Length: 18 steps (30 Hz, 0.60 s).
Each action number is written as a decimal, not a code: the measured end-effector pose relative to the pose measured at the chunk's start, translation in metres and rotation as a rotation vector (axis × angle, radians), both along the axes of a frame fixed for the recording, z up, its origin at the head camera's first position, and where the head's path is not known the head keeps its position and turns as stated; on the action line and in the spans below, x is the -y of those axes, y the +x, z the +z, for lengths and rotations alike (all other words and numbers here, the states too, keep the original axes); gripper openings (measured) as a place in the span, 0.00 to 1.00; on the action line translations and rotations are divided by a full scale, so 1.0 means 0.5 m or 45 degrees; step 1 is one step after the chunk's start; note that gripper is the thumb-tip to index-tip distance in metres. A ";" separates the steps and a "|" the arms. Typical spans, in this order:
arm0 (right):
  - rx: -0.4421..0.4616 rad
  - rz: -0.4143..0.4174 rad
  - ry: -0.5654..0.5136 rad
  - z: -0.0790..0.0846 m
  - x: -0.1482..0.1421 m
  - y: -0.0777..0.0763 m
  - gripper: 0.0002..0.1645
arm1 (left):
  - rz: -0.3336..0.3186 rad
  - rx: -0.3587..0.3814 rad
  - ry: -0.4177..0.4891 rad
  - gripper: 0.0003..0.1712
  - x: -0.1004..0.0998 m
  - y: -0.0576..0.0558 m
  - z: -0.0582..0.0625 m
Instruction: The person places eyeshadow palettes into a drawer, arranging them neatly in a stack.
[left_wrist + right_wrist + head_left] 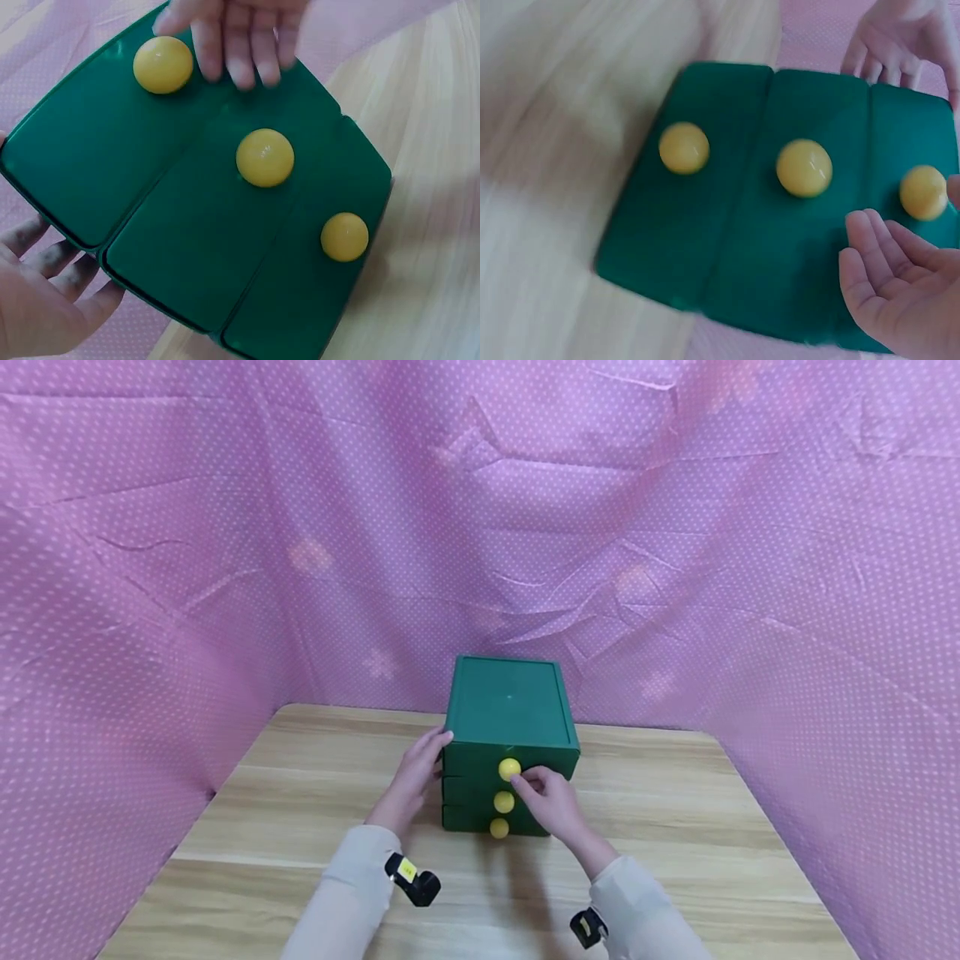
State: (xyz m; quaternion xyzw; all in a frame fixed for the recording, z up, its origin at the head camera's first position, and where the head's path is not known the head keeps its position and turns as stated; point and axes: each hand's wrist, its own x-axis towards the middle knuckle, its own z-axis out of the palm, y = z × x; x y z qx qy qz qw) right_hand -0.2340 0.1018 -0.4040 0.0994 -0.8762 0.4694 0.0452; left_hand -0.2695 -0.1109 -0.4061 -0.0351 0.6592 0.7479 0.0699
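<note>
A green drawer cabinet (512, 702) has three stacked drawers, all pushed in, each with a round yellow knob. My left hand (411, 781) rests against the cabinet's left side, its thumb at the top front corner and its fingers spread along the wall. At the front, my right hand (553, 806) reaches to the top knob (509, 769). Its thumb is right at the knob's edge, and the other fingers lie beside it, apart from the knob in the left wrist view. Below are the middle knob (265, 157) and the bottom knob (345, 237).
The cabinet stands on a light wooden table (300, 810), toward its back edge. Pink dotted cloth (375, 527) hangs behind the table and along both sides. Dark wrist cameras (412, 881) are strapped over light sleeves (341, 893).
</note>
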 end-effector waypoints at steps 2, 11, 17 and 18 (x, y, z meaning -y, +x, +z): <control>0.007 0.003 0.030 0.015 -0.011 0.007 0.16 | -0.025 0.001 -0.025 0.37 0.004 0.001 0.000; -0.008 0.082 0.190 0.110 -0.062 0.027 0.21 | -0.130 -0.058 -0.404 0.38 0.041 -0.004 0.023; -0.076 0.108 0.291 0.146 -0.104 0.008 0.29 | -0.176 -0.225 -0.777 0.42 0.068 0.004 0.053; -0.099 0.102 0.311 0.148 -0.113 0.004 0.31 | -0.170 -0.258 -0.861 0.42 0.073 0.007 0.057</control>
